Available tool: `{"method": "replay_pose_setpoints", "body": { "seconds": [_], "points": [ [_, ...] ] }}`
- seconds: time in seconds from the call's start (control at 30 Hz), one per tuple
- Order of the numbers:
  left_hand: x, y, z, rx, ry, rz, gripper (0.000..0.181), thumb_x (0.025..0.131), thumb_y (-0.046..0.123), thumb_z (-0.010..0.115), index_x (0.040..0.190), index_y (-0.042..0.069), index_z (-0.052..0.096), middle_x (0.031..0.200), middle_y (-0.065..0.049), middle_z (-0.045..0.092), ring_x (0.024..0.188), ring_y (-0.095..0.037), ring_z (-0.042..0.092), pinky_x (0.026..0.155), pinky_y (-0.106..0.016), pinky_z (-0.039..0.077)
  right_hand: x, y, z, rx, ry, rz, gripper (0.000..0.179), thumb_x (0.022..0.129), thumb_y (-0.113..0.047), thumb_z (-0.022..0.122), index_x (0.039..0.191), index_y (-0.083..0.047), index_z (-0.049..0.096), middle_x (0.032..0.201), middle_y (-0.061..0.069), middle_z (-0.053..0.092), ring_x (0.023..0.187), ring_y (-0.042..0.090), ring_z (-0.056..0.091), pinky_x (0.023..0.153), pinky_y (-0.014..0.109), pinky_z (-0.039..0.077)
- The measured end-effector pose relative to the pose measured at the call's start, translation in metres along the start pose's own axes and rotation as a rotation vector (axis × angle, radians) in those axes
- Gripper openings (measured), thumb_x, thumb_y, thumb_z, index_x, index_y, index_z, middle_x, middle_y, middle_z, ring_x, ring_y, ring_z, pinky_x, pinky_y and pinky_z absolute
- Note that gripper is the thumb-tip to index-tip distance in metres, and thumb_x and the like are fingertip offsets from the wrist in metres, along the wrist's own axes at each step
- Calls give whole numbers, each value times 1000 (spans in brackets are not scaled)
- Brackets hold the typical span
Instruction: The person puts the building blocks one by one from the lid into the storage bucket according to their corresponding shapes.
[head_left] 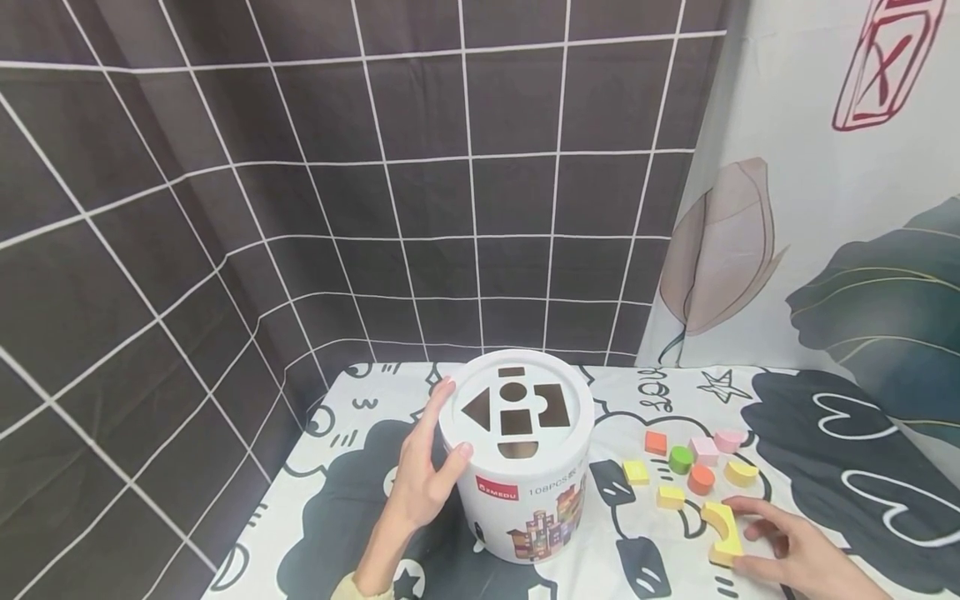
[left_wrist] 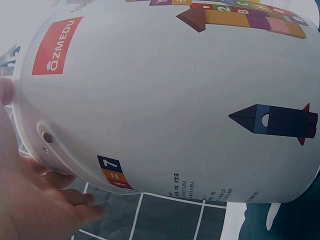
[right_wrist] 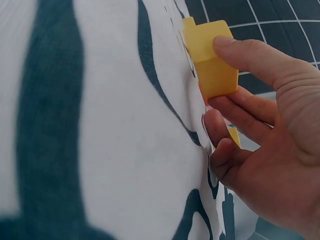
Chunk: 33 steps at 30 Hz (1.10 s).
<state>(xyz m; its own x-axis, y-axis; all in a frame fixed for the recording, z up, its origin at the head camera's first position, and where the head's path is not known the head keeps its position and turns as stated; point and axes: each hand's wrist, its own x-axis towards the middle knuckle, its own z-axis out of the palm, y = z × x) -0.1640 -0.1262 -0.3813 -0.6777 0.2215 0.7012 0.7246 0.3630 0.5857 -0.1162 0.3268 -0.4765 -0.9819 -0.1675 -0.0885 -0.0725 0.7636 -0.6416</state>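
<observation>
A white lidded toy-block bucket (head_left: 525,492) stands on the patterned cloth, its lid cut with shaped holes. My left hand (head_left: 423,471) rests against its left side, thumb at the front of the rim and index finger along the rim's left edge. In the left wrist view, the other fingers (left_wrist: 82,210) hang loosely bent beside the bucket wall (left_wrist: 150,100). To the right, my right hand (head_left: 787,550) pinches a yellow arch block (head_left: 725,533) between thumb and fingers, close over the cloth. The right wrist view shows the thumb on the block's face (right_wrist: 212,60).
Just beyond the right hand lie several small blocks: an orange-red block (head_left: 656,442), a green cylinder (head_left: 681,459), a pink block (head_left: 704,451), a yellow half-round (head_left: 741,474) and others. A dark gridded curtain (head_left: 510,200) hangs behind the cloth-covered table (head_left: 600,567).
</observation>
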Motion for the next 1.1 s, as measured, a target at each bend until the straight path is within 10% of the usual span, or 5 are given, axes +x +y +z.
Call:
{"method": "replay_pose_setpoints", "body": {
  "seconds": [1.1],
  "points": [
    [1, 1, -1, -10, -10, -35, 66, 79, 19, 53, 139, 6, 31, 144, -7, 29, 131, -24, 25, 103, -49, 20, 10, -43, -23, 54, 139, -128, 58, 69, -32, 77, 117, -9, 55, 96, -1, 59, 75, 12, 54, 51, 25, 34]
  ]
}}
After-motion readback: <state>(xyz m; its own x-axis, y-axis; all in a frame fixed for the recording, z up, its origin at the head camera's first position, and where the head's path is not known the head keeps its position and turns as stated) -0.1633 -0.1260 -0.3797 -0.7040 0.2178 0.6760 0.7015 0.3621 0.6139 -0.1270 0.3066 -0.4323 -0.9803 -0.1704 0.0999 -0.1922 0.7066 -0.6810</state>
